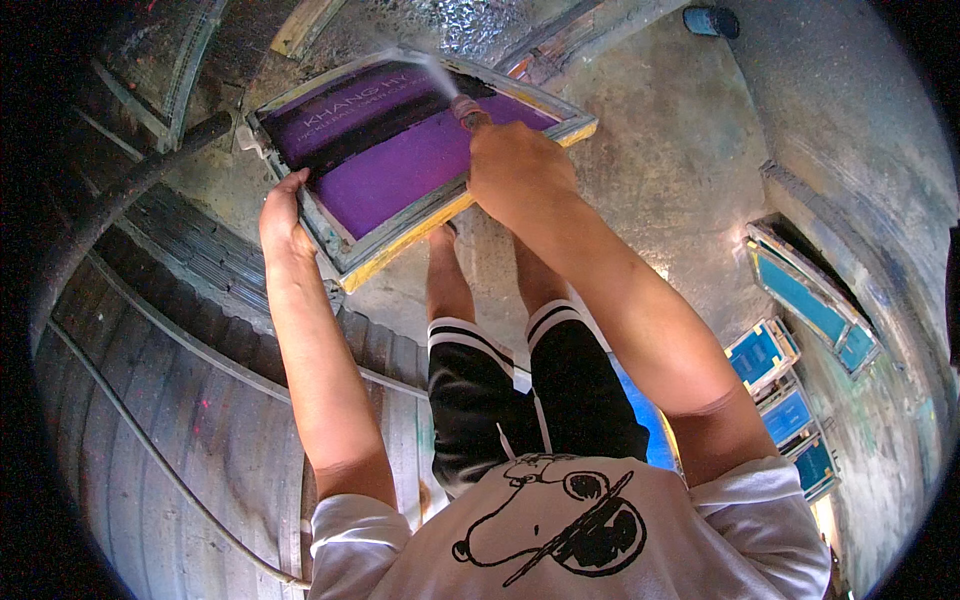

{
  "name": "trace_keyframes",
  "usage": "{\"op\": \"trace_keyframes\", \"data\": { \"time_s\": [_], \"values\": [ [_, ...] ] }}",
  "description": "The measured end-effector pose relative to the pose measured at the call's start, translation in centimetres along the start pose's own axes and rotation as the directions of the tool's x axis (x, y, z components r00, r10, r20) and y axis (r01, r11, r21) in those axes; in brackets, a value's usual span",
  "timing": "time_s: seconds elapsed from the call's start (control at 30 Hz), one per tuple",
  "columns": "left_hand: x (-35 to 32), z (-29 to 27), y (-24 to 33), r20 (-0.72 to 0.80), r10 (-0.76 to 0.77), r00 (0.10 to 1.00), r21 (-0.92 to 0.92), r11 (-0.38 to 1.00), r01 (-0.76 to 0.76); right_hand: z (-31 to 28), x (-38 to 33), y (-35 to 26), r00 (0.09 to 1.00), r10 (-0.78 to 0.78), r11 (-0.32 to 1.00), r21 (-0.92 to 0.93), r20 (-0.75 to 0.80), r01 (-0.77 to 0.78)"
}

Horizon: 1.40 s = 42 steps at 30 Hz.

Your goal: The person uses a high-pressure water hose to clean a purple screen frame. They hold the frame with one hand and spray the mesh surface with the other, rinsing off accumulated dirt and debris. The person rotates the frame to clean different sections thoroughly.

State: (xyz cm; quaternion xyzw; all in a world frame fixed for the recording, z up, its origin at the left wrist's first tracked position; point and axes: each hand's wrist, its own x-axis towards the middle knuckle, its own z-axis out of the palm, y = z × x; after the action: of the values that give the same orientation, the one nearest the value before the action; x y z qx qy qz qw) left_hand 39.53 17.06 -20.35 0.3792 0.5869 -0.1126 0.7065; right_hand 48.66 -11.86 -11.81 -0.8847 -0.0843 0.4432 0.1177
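A screen-printing frame (405, 246) with grey and yellow edges is held tilted in front of me. Its mesh (400, 180) is purple with a dark wet band across it and pale lettering near the far side. My left hand (284, 215) grips the frame's left edge, thumb on top. In my right hand (522, 168) is a spray nozzle (467, 110), held above the mesh. White spray leaves its tip toward the far edge of the frame. My right-hand fingers wrap around the nozzle, and its lower part is hidden in the fist.
Several blue-meshed frames (812, 290) lean along the wall at the right. A blue container (712, 22) lies at the far right. Corrugated metal sheeting (180, 440) and a dark pipe (185, 142) are on the left. Wet, stained concrete floor (660, 210) stretches beyond my legs.
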Motion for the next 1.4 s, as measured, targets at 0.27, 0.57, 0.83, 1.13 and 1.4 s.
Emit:
{"op": "trace_keyframes", "data": {
  "time_s": [0.27,0.57,0.83,1.13,1.4],
  "values": [
    [-1.3,1.0,0.0,-0.074,-0.003,0.997,0.019,1.0,0.004,-0.3,0.0,-0.7,1.0,0.009,0.999,0.042,0.029,-0.011],
    [0.3,-0.7,0.0,-0.038,-0.056,0.998,-0.003,0.998,0.056,-0.5,0.2,-0.9,0.997,0.043,0.993,0.107,0.057,-0.049],
    [0.4,-1.2,-0.1,-0.008,-0.083,0.997,0.018,0.996,0.083,1.1,0.6,-1.5,0.999,-0.016,0.986,0.167,-0.038,0.023],
    [0.0,-0.8,0.1,0.015,-0.068,0.998,0.007,0.998,0.068,1.2,0.9,-0.5,0.995,0.063,0.979,0.2,-0.07,-0.048],
    [-0.1,-0.6,0.1,0.001,-0.036,0.999,0.027,0.999,0.036,0.9,1.2,-1.2,0.999,0.029,0.979,0.2,-0.016,-0.025]
  ]
}}
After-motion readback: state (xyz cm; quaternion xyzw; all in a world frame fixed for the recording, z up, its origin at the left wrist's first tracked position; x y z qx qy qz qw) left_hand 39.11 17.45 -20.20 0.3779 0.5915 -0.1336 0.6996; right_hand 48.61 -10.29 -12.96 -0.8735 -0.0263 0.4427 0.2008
